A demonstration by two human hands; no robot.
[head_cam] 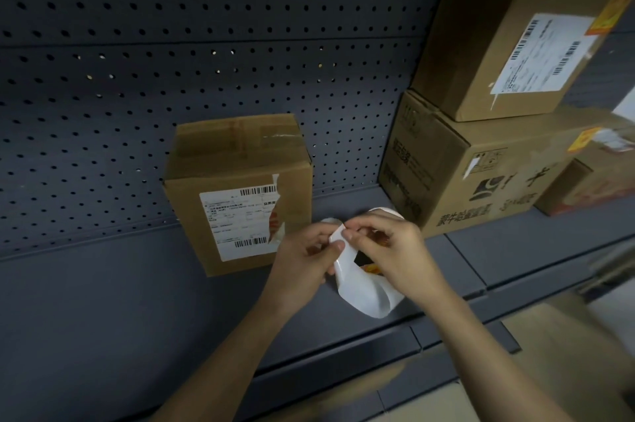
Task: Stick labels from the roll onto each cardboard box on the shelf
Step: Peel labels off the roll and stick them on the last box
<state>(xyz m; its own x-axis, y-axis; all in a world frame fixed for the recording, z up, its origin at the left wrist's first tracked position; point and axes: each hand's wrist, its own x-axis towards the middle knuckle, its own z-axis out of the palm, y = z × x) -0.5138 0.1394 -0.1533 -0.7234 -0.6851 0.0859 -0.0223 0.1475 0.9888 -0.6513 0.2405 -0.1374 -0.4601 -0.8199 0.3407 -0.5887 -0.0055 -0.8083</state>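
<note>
Above the front half of the grey shelf [137, 301], my hands meet in the gap between the small box [240, 201] and the large box [481, 174]. The shelf's front lip runs on a slant just under my wrists. There is bare shelf in front of the small box and off to its left, and the pegboard [171, 60] closes the back. My right hand [388, 246] is near the large box's front corner but not touching it. The upper box [498, 43] sits on top of the large box, well above my knuckles.

My left hand [302, 260] pinches the top end of the label strip [364, 287] between thumb and fingertips. My right hand's thumb and forefinger pinch the same end just beside them. The strip is glossy white and hangs below my hands in a loose, twisted loop. A bit of orange shows inside the loop, under my right palm. The small box has a white shipping label [237, 222] on its front, torn along the right edge.
</note>
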